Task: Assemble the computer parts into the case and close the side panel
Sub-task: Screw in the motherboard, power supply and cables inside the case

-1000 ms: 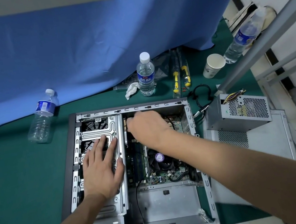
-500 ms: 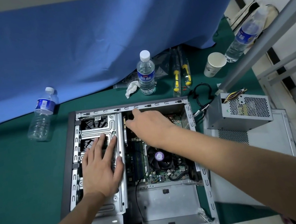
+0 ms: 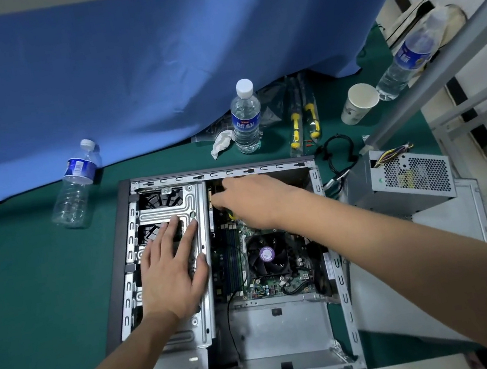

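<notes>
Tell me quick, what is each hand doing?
Left hand: open, flat on the drive cage.
Right hand: inside the case; grip cannot be told.

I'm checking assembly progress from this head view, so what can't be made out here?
- Whatever the right hand works on at the case far corner: its own fingers hide it, grip unclear.
- Drive cage middle: covered by the flat left hand.
- Motherboard connectors: too small.
- Side panel: power supply overlaps it.

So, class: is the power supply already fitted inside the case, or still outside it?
Outside. The power supply sits on the detached side panel, right of the open case, its wire bundle loose on top.
</notes>
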Available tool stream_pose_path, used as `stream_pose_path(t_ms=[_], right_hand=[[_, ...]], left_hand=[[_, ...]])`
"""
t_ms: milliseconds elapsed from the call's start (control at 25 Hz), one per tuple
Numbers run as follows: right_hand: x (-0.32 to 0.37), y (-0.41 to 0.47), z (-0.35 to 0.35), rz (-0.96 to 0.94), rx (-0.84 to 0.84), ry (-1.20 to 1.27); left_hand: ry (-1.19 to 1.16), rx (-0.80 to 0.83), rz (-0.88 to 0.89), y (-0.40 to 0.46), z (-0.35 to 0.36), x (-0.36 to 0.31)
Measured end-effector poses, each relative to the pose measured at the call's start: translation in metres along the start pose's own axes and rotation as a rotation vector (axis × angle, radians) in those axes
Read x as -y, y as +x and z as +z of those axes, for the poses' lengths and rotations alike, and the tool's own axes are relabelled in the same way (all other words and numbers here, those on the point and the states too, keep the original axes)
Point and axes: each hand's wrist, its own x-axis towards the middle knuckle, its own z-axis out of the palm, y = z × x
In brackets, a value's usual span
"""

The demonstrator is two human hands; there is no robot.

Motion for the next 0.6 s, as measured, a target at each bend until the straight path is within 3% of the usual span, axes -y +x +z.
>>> stream_pose_path(t_ms=[120,200,280,360,480,600], right_hand=[[0.003,0.001,0.008,0.205,-0.074,-0.078],[-0.005,0.006,0.006,0.314,-0.013,-0.008],[-0.016,0.006,-0.001,0.291,0.149,0.206],[-0.020,0.003,-0.008,0.130,0.221,0.235],[-0.009,0.000,-0.001,0.011,0.118,0.040],[0.004,0.000,0.015,0.150,-0.017,-0.050]], left_hand=[[0.011,0.001,0.000,0.000,0.000,0.001],[0.014,0.002,-0.001,0.000,0.000,0.001],[0.013,0.001,-0.001,0.000,0.000,0.001],[0.013,0.001,0.000,0.000,0.000,-0.001],[0.013,0.004,-0.003,-0.001,0.000,0.000],[0.003,0.004,-0.001,0.000,-0.002,-0.001]])
